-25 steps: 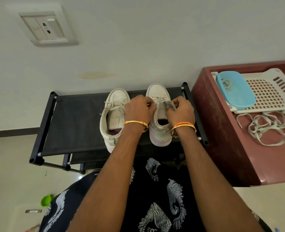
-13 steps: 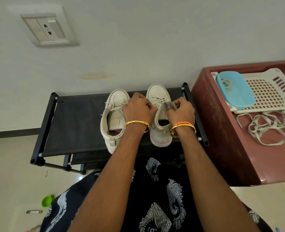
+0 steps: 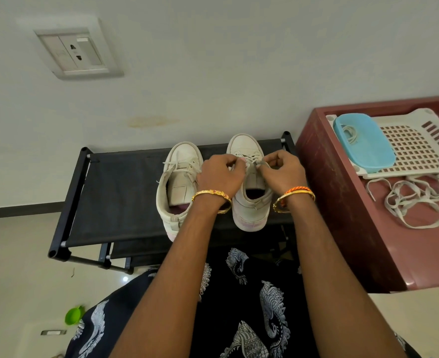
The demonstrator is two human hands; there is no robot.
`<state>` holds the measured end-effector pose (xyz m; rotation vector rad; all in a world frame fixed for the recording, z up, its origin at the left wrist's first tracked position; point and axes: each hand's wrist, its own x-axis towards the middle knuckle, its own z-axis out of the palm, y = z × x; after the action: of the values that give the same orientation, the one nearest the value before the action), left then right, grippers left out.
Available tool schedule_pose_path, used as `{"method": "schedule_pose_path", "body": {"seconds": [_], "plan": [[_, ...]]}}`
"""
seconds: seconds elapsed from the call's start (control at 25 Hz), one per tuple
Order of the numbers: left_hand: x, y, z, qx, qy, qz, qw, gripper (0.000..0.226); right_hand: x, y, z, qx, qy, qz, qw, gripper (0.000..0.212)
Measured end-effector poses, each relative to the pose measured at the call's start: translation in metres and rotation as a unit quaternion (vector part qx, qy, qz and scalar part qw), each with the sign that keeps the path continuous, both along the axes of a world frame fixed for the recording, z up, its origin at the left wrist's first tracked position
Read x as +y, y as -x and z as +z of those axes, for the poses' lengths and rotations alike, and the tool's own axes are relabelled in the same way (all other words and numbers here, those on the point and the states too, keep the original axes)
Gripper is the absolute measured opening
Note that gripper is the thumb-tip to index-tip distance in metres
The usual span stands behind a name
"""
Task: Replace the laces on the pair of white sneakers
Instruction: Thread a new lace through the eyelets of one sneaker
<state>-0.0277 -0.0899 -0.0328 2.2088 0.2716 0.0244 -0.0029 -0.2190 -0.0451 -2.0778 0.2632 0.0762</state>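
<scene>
Two white sneakers stand side by side on a black shoe rack (image 3: 115, 192), toes toward the wall. The left sneaker (image 3: 178, 184) has laces threaded loosely through its eyelets. Over the right sneaker (image 3: 249, 202) both hands work at the lacing. My left hand (image 3: 219, 174) pinches the lace (image 3: 250, 159) at the left side of the eyelets. My right hand (image 3: 281, 171) pinches a grey lace end at the right side. The fingertips nearly meet above the tongue. Most of that shoe's lacing is hidden by the hands.
A maroon table (image 3: 355, 228) stands right of the rack. On it lie a white slotted tray (image 3: 420, 148), a blue lid (image 3: 365, 146) holding a coiled lace, and a loose tangle of white laces (image 3: 417, 200). A wall socket (image 3: 73, 54) is above left. A green object (image 3: 73, 315) lies on the floor.
Both hands have moved forward along the right sneaker, from near its collar to mid-lacing, and drawn closer together. The sneakers have stayed in place.
</scene>
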Motion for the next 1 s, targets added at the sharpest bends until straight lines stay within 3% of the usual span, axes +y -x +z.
{"method": "schedule_pose_path", "body": {"seconds": [0.16, 0.28, 0.48, 0.56, 0.68, 0.84, 1.0], "plan": [[-0.009, 0.009, 0.041, -0.023, 0.24, 0.032, 0.97, 0.021, -0.003, -0.002, 0.021, -0.013, -0.065, 0.015, 0.998, 0.009], [-0.005, 0.013, 0.067, -0.02, 0.361, -0.001, 0.932, 0.03, -0.002, 0.004, 0.052, -0.019, -0.126, 0.077, 0.989, 0.01], [0.011, 0.013, 0.079, -0.013, 0.466, -0.039, 0.884, 0.044, 0.007, 0.017, 0.081, 0.059, -0.32, 0.241, 0.914, 0.031], [0.014, 0.009, 0.073, -0.011, 0.44, -0.02, 0.898, 0.046, 0.008, 0.018, 0.08, 0.054, -0.327, 0.242, 0.912, 0.024], [0.021, 0.004, 0.055, -0.047, 0.31, 0.069, 0.947, 0.036, -0.005, 0.012, 0.076, 0.014, -0.284, 0.191, 0.939, 0.013], [0.03, 0.005, 0.036, -0.057, 0.241, 0.148, 0.957, 0.025, -0.026, 0.003, 0.061, -0.022, -0.191, 0.101, 0.976, 0.01], [0.032, 0.003, 0.029, -0.027, 0.195, 0.165, 0.967, 0.022, -0.029, -0.002, 0.05, -0.012, -0.183, 0.067, 0.981, 0.017]]}}
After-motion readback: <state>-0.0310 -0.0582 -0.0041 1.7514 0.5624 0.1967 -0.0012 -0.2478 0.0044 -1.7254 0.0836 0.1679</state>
